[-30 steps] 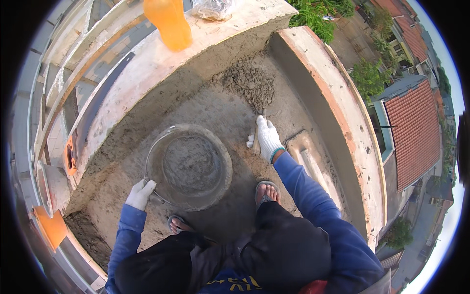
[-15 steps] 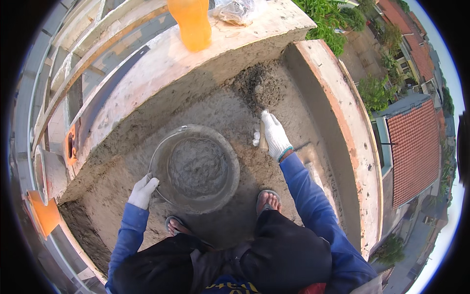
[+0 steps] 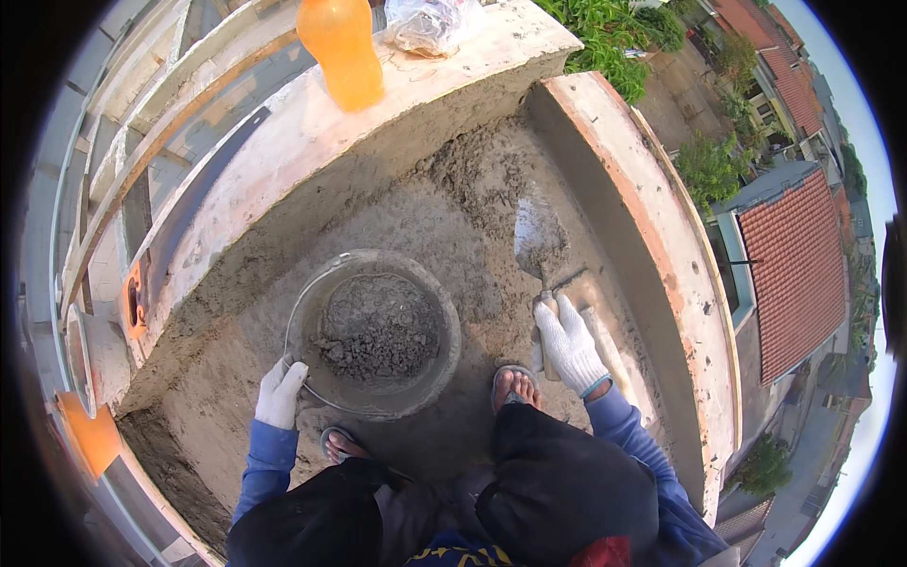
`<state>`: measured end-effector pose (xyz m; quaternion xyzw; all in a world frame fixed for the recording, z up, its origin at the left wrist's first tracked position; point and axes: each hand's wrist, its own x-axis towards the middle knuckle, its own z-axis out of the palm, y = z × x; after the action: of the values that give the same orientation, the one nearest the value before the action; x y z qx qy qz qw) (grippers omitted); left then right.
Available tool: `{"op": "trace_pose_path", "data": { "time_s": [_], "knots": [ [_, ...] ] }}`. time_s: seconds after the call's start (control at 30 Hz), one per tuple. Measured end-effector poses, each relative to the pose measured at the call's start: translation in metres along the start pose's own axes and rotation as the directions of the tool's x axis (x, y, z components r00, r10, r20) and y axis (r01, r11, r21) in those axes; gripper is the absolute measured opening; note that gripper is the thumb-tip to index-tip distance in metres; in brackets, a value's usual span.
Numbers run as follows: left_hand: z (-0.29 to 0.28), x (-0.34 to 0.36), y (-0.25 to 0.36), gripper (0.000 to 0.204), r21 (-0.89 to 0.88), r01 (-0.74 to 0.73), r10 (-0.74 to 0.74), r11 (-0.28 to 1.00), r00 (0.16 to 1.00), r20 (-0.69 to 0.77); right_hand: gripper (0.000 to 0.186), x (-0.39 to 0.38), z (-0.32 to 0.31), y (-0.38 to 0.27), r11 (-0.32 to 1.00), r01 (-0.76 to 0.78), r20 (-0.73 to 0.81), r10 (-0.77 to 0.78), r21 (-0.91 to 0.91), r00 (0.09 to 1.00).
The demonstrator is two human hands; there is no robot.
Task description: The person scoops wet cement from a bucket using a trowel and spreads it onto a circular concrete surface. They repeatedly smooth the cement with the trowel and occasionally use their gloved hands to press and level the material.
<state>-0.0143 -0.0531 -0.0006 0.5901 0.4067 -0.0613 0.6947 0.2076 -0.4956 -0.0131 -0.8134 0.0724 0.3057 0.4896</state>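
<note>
A round bucket [image 3: 449,331] stands on the cement-smeared floor in front of my feet, with grey mortar [image 3: 378,326] inside, crumbly and darker on top. My left hand [image 3: 281,392], in a white knit glove, is closed on the bucket's thin wire handle [image 3: 291,326] at its left side. To the right of the bucket, my gloved right hand [image 3: 569,345] grips a trowel [image 3: 540,231] by its handle. The trowel's blade points away from me, part shiny and part coated with mortar. Beyond it, remains of a mortar heap [image 3: 472,165] lie near the far corner.
Low walls enclose the floor. On the far ledge [image 3: 453,57] stand an orange bottle [image 3: 342,57] and a clear plastic bag [image 3: 425,24]. A saw with an orange handle [image 3: 135,300] lies at the left. A long pale piece [image 3: 614,350] lies beside the right wall. Rooftops lie beyond.
My right hand has drawn the trowel back from the mortar heap toward me. Crumbly mortar now covers the smooth mix in the bucket, and the heap is smaller. My left hand keeps its hold.
</note>
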Motion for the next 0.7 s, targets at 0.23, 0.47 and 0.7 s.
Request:
{"op": "trace_pose_path", "data": {
  "time_s": [0.23, 0.47, 0.7],
  "knots": [
    [-0.023, -0.015, -0.013, 0.03, -0.12, 0.041, -0.055, 0.992, 0.992, -0.114, 0.072, 0.046, 0.07, 0.03, 0.678, -0.308, 0.042, 0.378, 0.668, 0.925],
    [-0.069, -0.021, -0.047, 0.039, -0.134, 0.045, -0.072, 0.99, 0.977, -0.199, 0.069, 0.177, 0.201, -0.068, 0.545, -0.234, 0.156, 0.186, 0.805, 0.97],
    [-0.06, -0.013, -0.036, 0.042, -0.163, 0.041, -0.061, 0.986, 0.991, -0.119, 0.052, 0.238, 0.234, -0.124, 0.328, -0.069, 0.032, 0.119, 0.942, 0.992]
  ]
}}
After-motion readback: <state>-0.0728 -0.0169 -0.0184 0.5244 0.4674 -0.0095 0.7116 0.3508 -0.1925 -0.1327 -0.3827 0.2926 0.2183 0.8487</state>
